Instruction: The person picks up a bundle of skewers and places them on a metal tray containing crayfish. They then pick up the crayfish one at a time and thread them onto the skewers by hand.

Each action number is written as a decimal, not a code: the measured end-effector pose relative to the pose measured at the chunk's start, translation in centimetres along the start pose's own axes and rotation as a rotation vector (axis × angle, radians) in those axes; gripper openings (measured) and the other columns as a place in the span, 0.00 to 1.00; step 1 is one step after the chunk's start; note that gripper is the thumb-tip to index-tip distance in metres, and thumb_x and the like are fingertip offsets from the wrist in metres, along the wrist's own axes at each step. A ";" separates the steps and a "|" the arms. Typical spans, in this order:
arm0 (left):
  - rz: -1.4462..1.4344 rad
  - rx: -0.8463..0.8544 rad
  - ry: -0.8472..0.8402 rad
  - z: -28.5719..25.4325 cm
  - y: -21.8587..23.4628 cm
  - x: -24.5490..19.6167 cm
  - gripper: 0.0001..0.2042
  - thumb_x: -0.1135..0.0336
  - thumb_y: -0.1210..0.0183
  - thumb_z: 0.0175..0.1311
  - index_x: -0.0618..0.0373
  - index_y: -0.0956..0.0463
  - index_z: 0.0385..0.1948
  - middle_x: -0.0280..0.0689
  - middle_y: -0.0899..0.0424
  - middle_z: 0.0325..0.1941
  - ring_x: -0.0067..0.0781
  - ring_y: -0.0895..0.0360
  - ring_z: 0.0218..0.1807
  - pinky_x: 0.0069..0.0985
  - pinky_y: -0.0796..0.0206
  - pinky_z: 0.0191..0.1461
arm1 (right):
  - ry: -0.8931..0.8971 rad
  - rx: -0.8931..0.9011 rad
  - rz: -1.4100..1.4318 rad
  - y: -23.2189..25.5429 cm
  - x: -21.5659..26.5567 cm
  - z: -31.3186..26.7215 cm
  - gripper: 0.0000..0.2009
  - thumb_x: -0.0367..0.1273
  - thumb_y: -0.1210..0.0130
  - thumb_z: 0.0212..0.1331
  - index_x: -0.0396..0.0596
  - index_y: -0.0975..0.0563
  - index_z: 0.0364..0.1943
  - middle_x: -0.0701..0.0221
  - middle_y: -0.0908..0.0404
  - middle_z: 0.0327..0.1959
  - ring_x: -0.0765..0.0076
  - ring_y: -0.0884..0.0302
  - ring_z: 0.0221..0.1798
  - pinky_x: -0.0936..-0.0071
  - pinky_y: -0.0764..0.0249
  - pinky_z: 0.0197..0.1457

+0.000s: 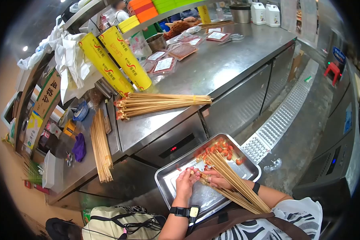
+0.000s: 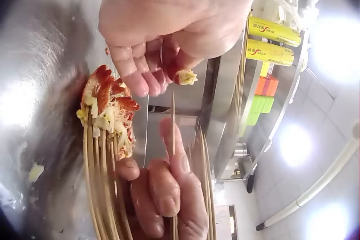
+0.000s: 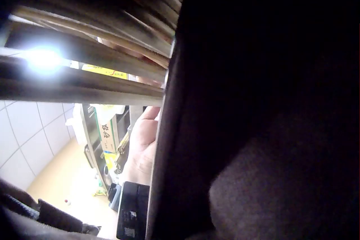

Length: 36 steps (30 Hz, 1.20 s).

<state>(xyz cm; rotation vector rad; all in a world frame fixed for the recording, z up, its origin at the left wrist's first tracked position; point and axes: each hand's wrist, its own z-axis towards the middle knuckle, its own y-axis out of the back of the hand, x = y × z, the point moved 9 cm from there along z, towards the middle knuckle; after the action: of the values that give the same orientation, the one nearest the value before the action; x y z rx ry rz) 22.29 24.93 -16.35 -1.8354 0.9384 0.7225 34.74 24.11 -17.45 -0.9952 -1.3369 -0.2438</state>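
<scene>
Between its thumb and fingers, the left hand pinches a small red and pale-yellow food piece. Just below that piece, in the left wrist view, a single bare skewer points up from the right hand, whose fingers are curled round it. More skewers lie beside the right hand, some with red and pale food on their ends. Loose red pieces lie in the metal tray. The right wrist view shows part of the left hand; dark cloth covers much of it.
On the steel counter are a bundle of skewers, yellow film boxes and packaged trays. Another skewer bundle lies at the left, near a purple cloth. A bag with cables stands below.
</scene>
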 end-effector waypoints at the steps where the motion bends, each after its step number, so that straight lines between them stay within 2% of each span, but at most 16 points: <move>1: -0.004 -0.005 0.000 0.1 0.3 0.3 0.11 0.65 0.50 0.64 0.63 0.29 0.41 0.38 0.23 0.36 0.27 0.23 0.35 0.24 0.29 0.39 | -0.021 -0.024 -0.016 0.1 0.0 -0.2 0.19 0.31 0.60 0.64 0.42 0.39 0.59 0.73 0.34 0.26 0.83 0.39 0.25 0.84 0.39 0.28; 3: 0.107 -0.044 -0.059 0.7 1.3 0.4 0.12 0.64 0.50 0.64 0.64 0.29 0.41 0.34 0.25 0.32 0.23 0.27 0.32 0.23 0.30 0.38 | -0.047 -0.042 -0.033 0.0 0.2 -0.2 0.19 0.31 0.60 0.64 0.42 0.39 0.60 0.74 0.34 0.27 0.83 0.39 0.26 0.84 0.39 0.28; 6: 0.112 -0.053 -0.085 1.2 1.5 0.7 0.12 0.64 0.49 0.63 0.65 0.29 0.41 0.32 0.26 0.29 0.21 0.29 0.28 0.23 0.31 0.36 | -0.027 -0.052 -0.119 -0.3 1.5 -0.4 0.19 0.31 0.60 0.65 0.41 0.39 0.59 0.74 0.35 0.29 0.83 0.40 0.26 0.84 0.39 0.29; 7: 0.140 -0.108 -0.082 1.4 1.9 0.9 0.12 0.66 0.49 0.63 0.65 0.29 0.41 0.33 0.25 0.30 0.22 0.28 0.27 0.23 0.30 0.35 | -0.047 -0.050 -0.114 -0.5 1.9 -0.4 0.19 0.31 0.60 0.65 0.41 0.39 0.59 0.74 0.35 0.29 0.83 0.40 0.26 0.84 0.39 0.29; 9: 0.129 -0.117 -0.104 1.6 2.0 0.7 0.11 0.66 0.49 0.63 0.66 0.29 0.40 0.35 0.24 0.32 0.24 0.26 0.28 0.23 0.29 0.36 | -0.038 -0.049 -0.070 -0.9 2.6 -0.5 0.18 0.30 0.61 0.65 0.41 0.38 0.58 0.75 0.37 0.29 0.84 0.41 0.26 0.84 0.39 0.28; 11: 0.143 -0.156 -0.091 1.5 2.2 0.4 0.11 0.67 0.48 0.62 0.66 0.29 0.40 0.38 0.23 0.35 0.27 0.23 0.33 0.23 0.28 0.39 | -0.039 -0.068 -0.133 -0.3 1.6 -0.3 0.18 0.31 0.61 0.65 0.41 0.37 0.57 0.76 0.38 0.26 0.84 0.42 0.25 0.84 0.40 0.28; 13: 0.129 -0.138 -0.088 1.3 2.1 0.1 0.13 0.66 0.47 0.62 0.66 0.29 0.42 0.40 0.22 0.39 0.27 0.22 0.36 0.21 0.28 0.40 | -0.020 -0.047 -0.044 0.1 0.3 -0.2 0.18 0.31 0.61 0.65 0.42 0.37 0.57 0.77 0.39 0.23 0.83 0.43 0.25 0.85 0.41 0.27; 15: 0.118 -0.092 -0.126 1.6 1.8 0.0 0.13 0.67 0.47 0.62 0.66 0.29 0.43 0.41 0.22 0.39 0.28 0.22 0.37 0.22 0.27 0.41 | -0.055 -0.022 -0.030 -0.3 0.9 -0.3 0.21 0.32 0.60 0.64 0.46 0.41 0.61 0.79 0.39 0.21 0.84 0.43 0.23 0.86 0.41 0.30; 21: 0.129 -0.105 -0.159 1.6 1.6 -0.4 0.12 0.69 0.50 0.63 0.68 0.29 0.44 0.43 0.22 0.39 0.29 0.22 0.37 0.23 0.27 0.41 | -0.070 -0.021 -0.006 -0.9 2.0 -0.4 0.20 0.30 0.62 0.65 0.44 0.41 0.61 0.80 0.40 0.20 0.85 0.44 0.24 0.86 0.41 0.32; 24: 0.160 -0.082 -0.166 1.7 1.4 -0.5 0.12 0.69 0.50 0.63 0.67 0.28 0.43 0.43 0.21 0.39 0.29 0.22 0.37 0.23 0.27 0.41 | -0.027 -0.003 -0.018 -0.7 1.5 -0.2 0.20 0.31 0.61 0.64 0.45 0.39 0.60 0.78 0.40 0.21 0.83 0.44 0.24 0.84 0.43 0.27; 36: 0.170 -0.100 -0.217 1.3 0.9 -1.2 0.11 0.69 0.49 0.63 0.67 0.28 0.41 0.41 0.21 0.36 0.30 0.21 0.36 0.22 0.28 0.37 | -0.077 0.000 -0.152 -0.7 1.2 -0.4 0.19 0.30 0.61 0.64 0.44 0.38 0.60 0.77 0.38 0.22 0.83 0.42 0.24 0.84 0.41 0.27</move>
<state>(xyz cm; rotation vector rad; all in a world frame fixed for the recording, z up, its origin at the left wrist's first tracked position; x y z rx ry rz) 20.79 26.18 -16.39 -1.7344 0.9360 1.0678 34.88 23.84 -16.05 -0.9120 -1.4852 -0.3230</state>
